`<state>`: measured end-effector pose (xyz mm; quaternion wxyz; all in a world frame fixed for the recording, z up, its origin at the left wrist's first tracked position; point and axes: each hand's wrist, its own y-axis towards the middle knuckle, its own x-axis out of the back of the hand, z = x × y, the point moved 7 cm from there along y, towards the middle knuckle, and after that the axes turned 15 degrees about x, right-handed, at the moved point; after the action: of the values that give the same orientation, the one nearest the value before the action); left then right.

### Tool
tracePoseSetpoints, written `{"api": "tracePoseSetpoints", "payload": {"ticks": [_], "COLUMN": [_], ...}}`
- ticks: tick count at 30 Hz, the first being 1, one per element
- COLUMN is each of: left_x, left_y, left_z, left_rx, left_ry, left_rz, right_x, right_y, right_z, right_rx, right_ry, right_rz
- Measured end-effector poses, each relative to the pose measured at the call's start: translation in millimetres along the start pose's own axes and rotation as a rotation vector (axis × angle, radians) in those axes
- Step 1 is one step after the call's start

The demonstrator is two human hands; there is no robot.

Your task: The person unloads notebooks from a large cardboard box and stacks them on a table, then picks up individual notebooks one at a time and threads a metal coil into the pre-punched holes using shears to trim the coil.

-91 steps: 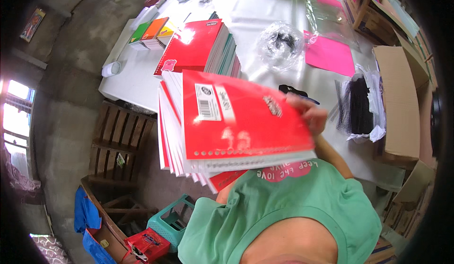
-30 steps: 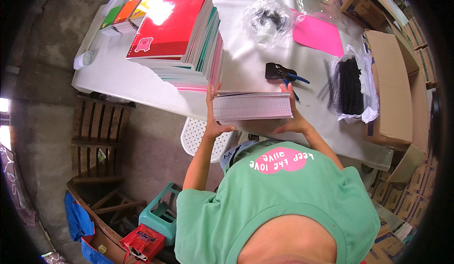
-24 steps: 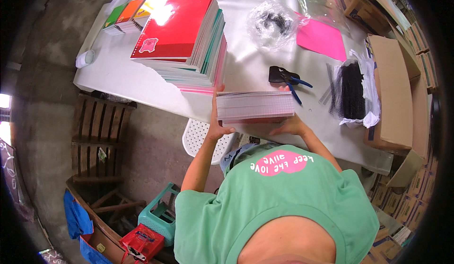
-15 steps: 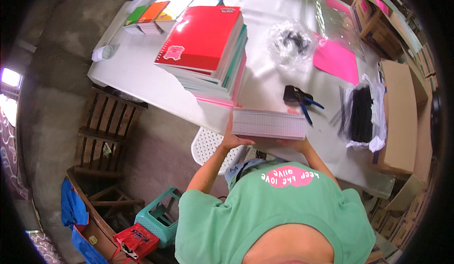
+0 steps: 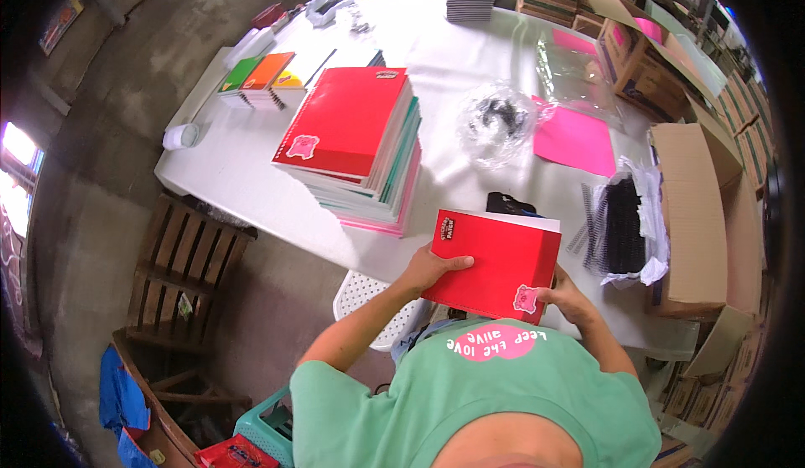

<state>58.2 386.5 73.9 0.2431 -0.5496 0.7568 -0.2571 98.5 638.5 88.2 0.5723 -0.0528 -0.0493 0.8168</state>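
Both our left hand (image 5: 434, 268) and right hand (image 5: 567, 299) grip the red notebook (image 5: 495, 262) by its side edges at lower centre of the frame; it looks light, thin and slightly flexible.

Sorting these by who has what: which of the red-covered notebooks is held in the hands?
The red-covered notebook at the near table edge, gripped by left hand and right hand; the other tops the tall stack.

Red notebook (image 5: 496, 260) showing a glossy card cover, white paper pages lying under it. Table (image 5: 226, 174) appearing as smooth white plastic. Clear crinkled plastic bag (image 5: 501, 120) glinting mid-table. Pink sheet (image 5: 577, 139) looking matt paper. Brown carton (image 5: 692, 208) at the right edge looking matt cardboard.
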Motion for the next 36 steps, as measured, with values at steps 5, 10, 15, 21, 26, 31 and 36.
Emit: {"api": "tracePoseSetpoints", "payload": {"ticks": [5,10,15,21,26,31,36], "left_x": [-33,-58,-78,-81,-52,-87,-55], "left_y": [7,27,25,55,60,29,54], "left_z": [-31,-26,-20,-29,-48,-60,-28], "left_rx": [0.273,0.368,0.544,0.584,0.296,-0.364,-0.394], "left_ry": [-0.01,0.254,0.478,0.681,-0.052,0.155,0.119], "left_rz": [0.381,0.517,0.544,0.52,0.643,0.125,0.175], "right_x": [54,51,11,12,40,44,40], "right_y": [25,70,26,5,-4,21,44], "right_z": [17,-16,-57,-74,-68,-26,-48], "right_rx": [-0.152,-0.453,-0.676,-0.443,0.047,0.443,0.463], "right_ry": [0.646,-0.18,0.383,0.604,0.734,0.32,-0.156], "right_rz": [0.077,0.452,0.411,0.341,-0.064,-0.244,-0.17]}}
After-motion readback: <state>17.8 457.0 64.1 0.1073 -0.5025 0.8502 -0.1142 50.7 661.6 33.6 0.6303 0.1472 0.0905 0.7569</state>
